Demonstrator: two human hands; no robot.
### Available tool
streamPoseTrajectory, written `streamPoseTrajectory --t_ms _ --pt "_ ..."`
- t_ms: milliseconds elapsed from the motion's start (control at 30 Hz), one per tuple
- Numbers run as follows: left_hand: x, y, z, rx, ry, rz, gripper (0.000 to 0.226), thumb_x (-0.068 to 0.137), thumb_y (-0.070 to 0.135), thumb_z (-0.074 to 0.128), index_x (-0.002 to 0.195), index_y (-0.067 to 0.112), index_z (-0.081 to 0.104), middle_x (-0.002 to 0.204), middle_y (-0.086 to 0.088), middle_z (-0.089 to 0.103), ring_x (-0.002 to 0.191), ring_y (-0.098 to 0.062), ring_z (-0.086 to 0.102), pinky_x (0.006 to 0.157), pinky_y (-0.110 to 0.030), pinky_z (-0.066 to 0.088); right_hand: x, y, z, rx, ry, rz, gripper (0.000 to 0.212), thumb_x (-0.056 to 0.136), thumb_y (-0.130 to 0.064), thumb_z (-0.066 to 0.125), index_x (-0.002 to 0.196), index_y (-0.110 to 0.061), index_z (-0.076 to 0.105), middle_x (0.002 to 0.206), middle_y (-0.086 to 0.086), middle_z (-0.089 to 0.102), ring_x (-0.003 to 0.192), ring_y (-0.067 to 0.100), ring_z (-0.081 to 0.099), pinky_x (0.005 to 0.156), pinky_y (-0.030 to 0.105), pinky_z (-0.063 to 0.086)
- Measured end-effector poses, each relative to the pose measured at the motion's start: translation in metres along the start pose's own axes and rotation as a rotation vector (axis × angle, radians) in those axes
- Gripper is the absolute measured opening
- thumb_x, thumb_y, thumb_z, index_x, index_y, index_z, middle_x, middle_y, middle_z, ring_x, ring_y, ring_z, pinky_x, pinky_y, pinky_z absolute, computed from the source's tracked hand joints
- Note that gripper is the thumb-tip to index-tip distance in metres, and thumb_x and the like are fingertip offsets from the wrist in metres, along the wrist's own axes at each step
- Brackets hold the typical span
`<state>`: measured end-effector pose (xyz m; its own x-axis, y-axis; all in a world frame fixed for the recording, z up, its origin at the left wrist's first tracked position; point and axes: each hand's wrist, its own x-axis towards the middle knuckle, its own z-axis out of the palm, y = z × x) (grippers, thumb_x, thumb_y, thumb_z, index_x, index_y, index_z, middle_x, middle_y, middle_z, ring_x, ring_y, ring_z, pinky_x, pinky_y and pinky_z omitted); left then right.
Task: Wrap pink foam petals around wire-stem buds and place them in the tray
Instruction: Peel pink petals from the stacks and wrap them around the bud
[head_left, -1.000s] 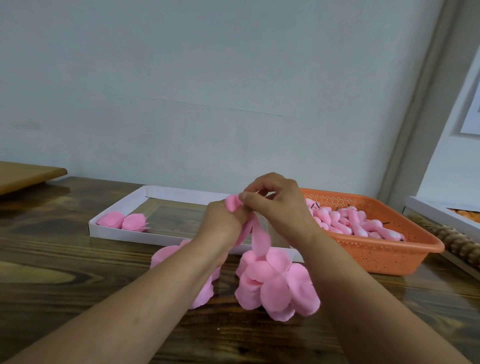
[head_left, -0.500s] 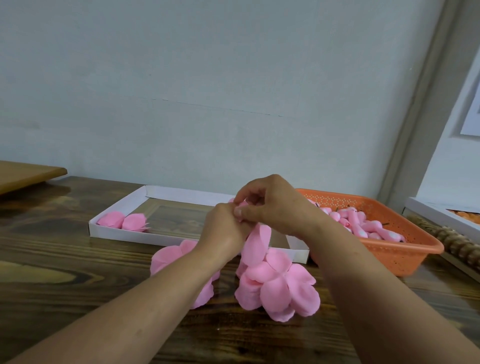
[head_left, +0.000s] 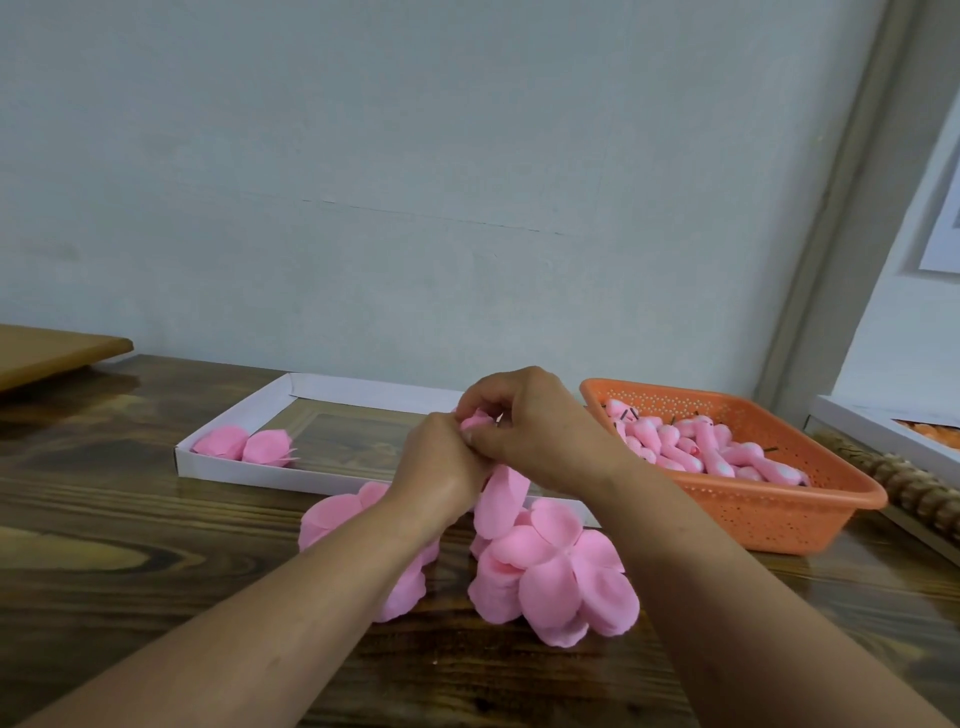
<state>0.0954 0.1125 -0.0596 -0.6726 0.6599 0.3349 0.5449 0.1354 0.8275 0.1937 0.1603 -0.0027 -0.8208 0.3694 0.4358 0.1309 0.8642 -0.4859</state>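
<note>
Hands meet above the table (head_left: 130, 545): left hand (head_left: 441, 462) and right hand (head_left: 540, 421) both pinch one bud (head_left: 475, 418), a loose petal (head_left: 501, 499) dangling below. White tray (head_left: 249, 415) holds two finished flowers (head_left: 244, 444) at its left end. Orange basket (head_left: 769, 514) is heaped with bare buds (head_left: 696, 449). Petal stacks (head_left: 556, 577) lie just beneath the wrists.

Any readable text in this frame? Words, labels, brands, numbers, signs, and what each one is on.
None can be read.
White tray: plain, no print.
Orange basket: only a pattern of holes, no label.
Sheet on the wall at the right edge: cut off by the frame, no text visible.
</note>
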Motion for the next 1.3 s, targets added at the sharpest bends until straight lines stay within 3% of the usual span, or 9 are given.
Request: streamPoseTrajectory --t_ms 200,333,400,500,600,700,867,1100,1300 --pt "0.002 -0.001 0.004 0.183 -0.082 -0.003 0.037 0.093 0.007 0.044 0.059 0.021 0.041 0.058 0.005 0.044 0.061 -0.011 0.048 0.048 -0.016 0.030 0.005 0.000 0.008 -0.057 0.008 0.061 0.014 0.078 0.000 0.058 0.070 -0.010 0.065 0.062 -0.006 0.054 0.057 0.008 0.049 0.045 0.008 0.035" --pt "-0.002 0.002 -0.003 -0.070 -0.211 -0.064 0.026 0.081 0.003 0.056 0.059 0.015 0.049 0.040 0.007 0.052 0.036 0.003 0.048 0.036 -0.005 0.033 0.004 0.003 0.005 -0.049 0.019 0.103 0.014 0.078 -0.002 0.062 0.067 -0.010 0.063 0.059 -0.008 0.052 0.053 0.003 0.047 0.042 0.007 0.034" --pt "-0.007 0.001 -0.013 -0.304 -0.306 -0.085 0.010 0.073 0.010 0.072 0.072 0.016 0.063 0.059 0.006 0.068 0.055 -0.001 0.063 0.058 -0.020 0.057 0.004 0.007 -0.004 0.005 0.062 0.132 0.018 0.079 0.002 0.059 0.067 -0.011 0.062 0.058 -0.006 0.055 0.051 0.008 0.050 0.046 0.016 0.043" --pt "-0.008 -0.005 -0.021 -0.390 -0.288 -0.112 0.018 0.081 0.036 0.072 0.080 0.018 0.071 0.093 -0.009 0.071 0.083 -0.021 0.067 0.081 -0.042 0.057 0.002 0.015 -0.025 0.113 0.184 0.162 0.024 0.079 0.006 0.056 0.062 -0.010 0.060 0.046 -0.005 0.056 0.041 0.012 0.049 0.044 0.027 0.044" --pt "-0.003 -0.008 -0.022 -0.410 -0.047 -0.118 0.034 0.085 0.043 0.065 0.066 0.016 0.069 0.081 -0.009 0.067 0.075 -0.028 0.056 0.073 -0.036 0.047 -0.001 0.020 -0.041 0.186 0.275 0.162 0.017 0.079 0.006 0.057 0.066 -0.003 0.062 0.040 -0.008 0.055 0.037 0.003 0.048 0.041 0.023 0.043" --pt "0.000 -0.009 -0.020 -0.487 0.014 -0.169 0.017 0.082 0.019 0.073 0.068 0.016 0.063 0.075 -0.004 0.062 0.072 -0.022 0.054 0.070 -0.033 0.047 -0.002 0.022 -0.043 0.222 0.337 0.183 0.017 0.080 0.005 0.058 0.067 -0.003 0.062 0.044 -0.005 0.055 0.037 0.002 0.048 0.041 0.022 0.043" --pt "0.002 -0.010 -0.018 -0.534 -0.011 -0.299 0.048 0.077 0.012 0.077 0.115 0.020 0.049 0.106 -0.003 0.057 0.091 -0.021 0.056 0.072 -0.030 0.044 -0.003 0.026 -0.034 0.209 0.346 0.203 0.021 0.082 0.004 0.059 0.065 -0.009 0.060 0.051 -0.001 0.056 0.037 0.003 0.048 0.047 0.029 0.045" --pt "-0.005 -0.003 -0.019 -0.966 -0.140 -0.540 0.008 0.086 -0.001 0.063 0.092 0.002 0.061 0.084 -0.012 0.061 0.075 -0.022 0.057 0.068 -0.031 0.049 -0.003 0.030 -0.015 0.147 0.317 0.189 0.032 0.079 0.004 0.060 0.057 -0.019 0.056 0.041 -0.013 0.053 0.040 0.003 0.047 0.051 0.025 0.042" --pt "-0.004 0.000 -0.020 -1.244 -0.207 -0.576 0.029 0.099 0.017 0.048 0.120 -0.002 0.055 0.110 -0.018 0.065 0.078 -0.022 0.065 0.052 -0.027 0.057 -0.006 0.028 -0.007 0.066 0.359 0.143 0.025 0.080 0.004 0.058 0.061 -0.013 0.059 0.054 -0.010 0.054 0.051 0.009 0.049 0.055 0.026 0.044"
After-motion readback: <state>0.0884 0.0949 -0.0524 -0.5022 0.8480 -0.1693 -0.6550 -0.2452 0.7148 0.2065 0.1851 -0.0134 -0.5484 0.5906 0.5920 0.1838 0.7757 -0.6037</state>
